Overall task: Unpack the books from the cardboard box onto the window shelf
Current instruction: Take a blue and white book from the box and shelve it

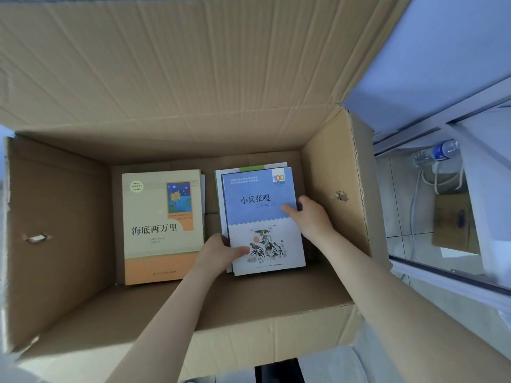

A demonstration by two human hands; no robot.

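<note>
Here both the left hand (pixel 221 251) and right hand (pixel 309 217) grip the blue book (pixel 260 214) by its edges.

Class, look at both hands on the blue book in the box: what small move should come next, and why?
Probably lift the blue book straight up: the left hand and right hand grip its opposite edges, and it lies topmost on its pile inside the cardboard box.

Clutter at the frame's right edge
A plastic water bottle (pixel 439 152) with a blue label lies on its side at mid right. Below it, white cables (pixel 414 205) run down beside a flat brown board (pixel 453 225) on pale floor tiles (pixel 399 186) — a black object (pixel 279 370) sits at bottom centre.
</note>
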